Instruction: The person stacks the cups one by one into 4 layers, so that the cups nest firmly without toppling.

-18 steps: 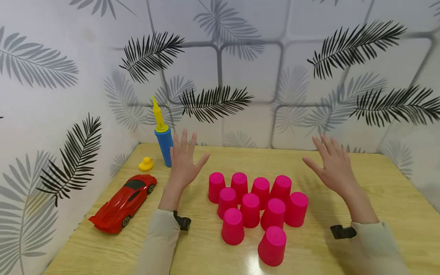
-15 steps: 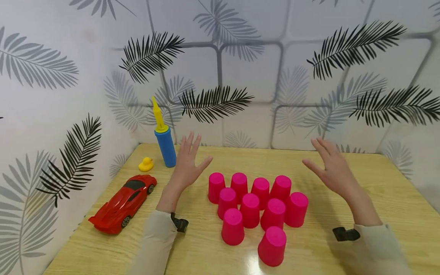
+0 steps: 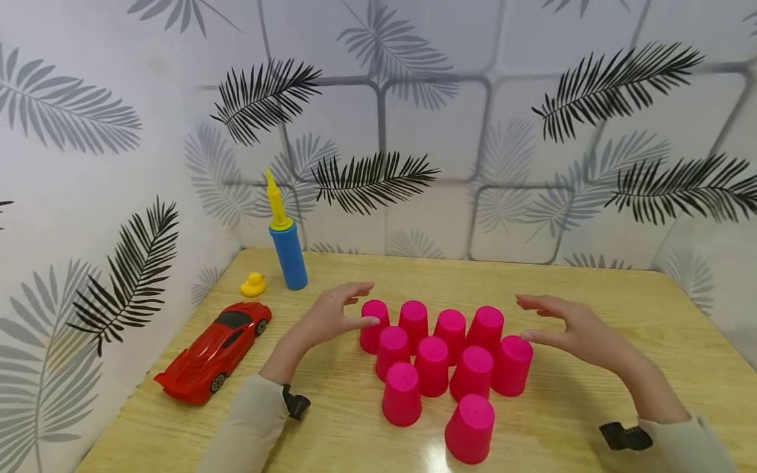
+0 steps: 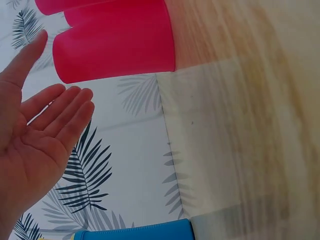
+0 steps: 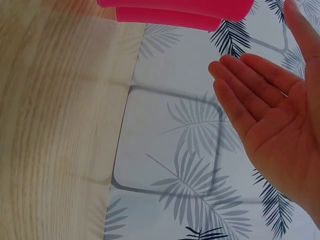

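Several pink cups (image 3: 431,368) stand upside down in a loose group on the wooden table. My left hand (image 3: 328,316) hovers at the group's back left corner, holding nothing. Its thumb overlaps the back left cup (image 3: 374,336) in the head view; the left wrist view shows a gap between the fingers and the nearest cup (image 4: 117,45). On the other side, my right hand (image 3: 582,332) hovers with thumb and fingers apart beside the rightmost cup (image 3: 512,368). Its palm (image 5: 285,135) is bare in the right wrist view. Whether either thumb touches a cup, I cannot tell.
A red toy car (image 3: 215,351) sits on the left of the table (image 3: 644,315), with a yellow rubber duck (image 3: 253,284) behind it. A blue and yellow hand pump (image 3: 290,256) stands upright near the patterned back wall (image 3: 432,125).
Both hands have come down from a raised, spread pose toward the cups, their fingers bending inward. The left has also moved right. The cups, car, duck and pump stay in place.
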### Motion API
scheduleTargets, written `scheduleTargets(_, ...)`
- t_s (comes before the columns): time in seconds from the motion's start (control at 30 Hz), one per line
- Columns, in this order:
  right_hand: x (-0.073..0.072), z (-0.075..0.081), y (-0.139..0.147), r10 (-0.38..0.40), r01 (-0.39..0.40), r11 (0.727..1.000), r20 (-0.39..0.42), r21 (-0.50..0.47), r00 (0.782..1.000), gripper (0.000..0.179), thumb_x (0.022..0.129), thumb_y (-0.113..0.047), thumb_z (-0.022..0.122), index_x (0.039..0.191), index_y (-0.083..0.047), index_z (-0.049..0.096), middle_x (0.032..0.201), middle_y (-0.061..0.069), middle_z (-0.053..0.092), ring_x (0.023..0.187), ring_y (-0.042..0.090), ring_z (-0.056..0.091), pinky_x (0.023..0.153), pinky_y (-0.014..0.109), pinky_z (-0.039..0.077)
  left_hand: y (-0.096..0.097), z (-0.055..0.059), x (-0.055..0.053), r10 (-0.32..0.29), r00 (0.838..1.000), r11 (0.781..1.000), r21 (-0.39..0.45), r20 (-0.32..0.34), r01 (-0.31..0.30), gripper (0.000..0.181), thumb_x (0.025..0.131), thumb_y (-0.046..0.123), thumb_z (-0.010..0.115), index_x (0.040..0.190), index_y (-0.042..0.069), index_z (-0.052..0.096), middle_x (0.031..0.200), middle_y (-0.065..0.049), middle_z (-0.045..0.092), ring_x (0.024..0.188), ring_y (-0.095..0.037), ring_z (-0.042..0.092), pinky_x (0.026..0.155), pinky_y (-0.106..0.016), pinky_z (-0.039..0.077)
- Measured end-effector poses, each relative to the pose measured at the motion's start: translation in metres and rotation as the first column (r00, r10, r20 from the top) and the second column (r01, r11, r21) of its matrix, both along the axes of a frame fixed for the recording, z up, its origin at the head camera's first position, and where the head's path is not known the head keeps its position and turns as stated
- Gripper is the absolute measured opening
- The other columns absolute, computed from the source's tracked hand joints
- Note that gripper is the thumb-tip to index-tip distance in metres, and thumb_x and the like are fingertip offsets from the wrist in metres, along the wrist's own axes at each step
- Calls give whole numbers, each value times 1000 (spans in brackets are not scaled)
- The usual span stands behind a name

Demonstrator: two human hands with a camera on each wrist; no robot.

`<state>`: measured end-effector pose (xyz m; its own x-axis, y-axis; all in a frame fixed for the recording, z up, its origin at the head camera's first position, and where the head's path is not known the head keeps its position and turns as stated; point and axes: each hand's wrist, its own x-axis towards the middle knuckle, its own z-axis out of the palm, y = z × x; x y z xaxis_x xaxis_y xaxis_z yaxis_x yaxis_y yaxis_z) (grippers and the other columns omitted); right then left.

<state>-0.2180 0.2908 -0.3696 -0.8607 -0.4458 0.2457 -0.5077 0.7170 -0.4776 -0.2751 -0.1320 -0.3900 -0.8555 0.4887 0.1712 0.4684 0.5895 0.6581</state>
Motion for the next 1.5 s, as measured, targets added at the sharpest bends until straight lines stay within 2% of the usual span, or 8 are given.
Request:
scheduleTargets(0.07, 2, -4, -1, 39, -39, 999, -5, 17, 999, 57, 85, -31, 75, 134, -7, 58, 125, 10, 68, 111, 15, 66, 92, 31, 58, 0, -2, 0, -5, 1000, 1000, -15, 2, 5, 66, 85, 27, 77, 141, 4, 50, 139, -16, 58, 124, -34, 60, 104, -49, 50)
scheduleTargets(0.17, 5, -9, -2, 86, -87, 996, 18, 25, 996, 55, 83, -33, 77, 128, -6, 62, 119, 9, 71, 106, 6, 66, 88, 27, 59, 0, -4, -1, -9, 1000, 999, -42, -16, 8, 60, 85, 25, 76, 136, 2, 55, 133, -16, 63, 117, -33, 63, 100, -47, 53)
scheduleTargets(0.4, 8, -10, -4, 190, -191, 981, 40, 36, 981, 50, 80, -31, 80, 119, -3, 66, 111, 8, 73, 95, 1, 66, 80, 29, 61, -2, -7, -3, -39, 998, 998, -55, -44, 37, 51, 86, 26, 76, 129, 4, 61, 123, -14, 68, 108, -34, 66, 95, -45, 56)
scheduleTargets(0.6, 8, -11, -5, 197, -198, 980, 36, 33, 980, 44, 79, -31, 80, 114, -6, 69, 103, 4, 74, 89, -5, 64, 76, 28, 61, -3, -7, -5, -36, 999, 998, -48, -39, 34, 50, 86, 28, 76, 129, 6, 62, 123, -13, 69, 108, -30, 67, 96, -43, 57)
scheduleTargets(0.77, 8, -10, -6, 190, -192, 981, 55, 30, 980, 44, 80, -33, 79, 114, -6, 69, 103, 4, 74, 89, -4, 64, 76, 29, 61, -6, -7, -10, -18, 997, 999, -42, -80, 15, 48, 85, 27, 77, 126, 5, 64, 120, -12, 70, 105, -26, 69, 94, -40, 58)
scheduleTargets(0.93, 8, -10, -6, 186, -189, 982, 71, 28, 980, 45, 81, -34, 78, 114, -6, 69, 103, 3, 74, 89, -4, 64, 76, 30, 61, -4, -2, -21, 26, 990, 1000, 8, -140, -25, 50, 83, 24, 78, 126, 4, 63, 120, -13, 70, 105, -26, 70, 94, -39, 57)
scheduleTargets(1.17, 8, -14, -2, 186, -187, 982, 50, 18, 981, 44, 81, -34, 78, 114, -7, 69, 103, 3, 74, 89, -4, 64, 76, 30, 61, 13, 1, -39, 102, 989, 990, 112, -110, -90, 53, 83, 24, 78, 131, 6, 60, 127, -12, 67, 116, -28, 66, 99, -40, 55)
scheduleTargets(1.5, 9, -15, -1, 193, -193, 981, 23, 11, 981, 43, 80, -33, 79, 114, -8, 69, 102, 1, 74, 89, -3, 64, 76, 29, 61, 49, -13, -65, 107, 989, 968, 237, -98, -81, 51, 84, 16, 77, 130, 4, 58, 125, -15, 67, 117, -30, 65, 101, -40, 53)
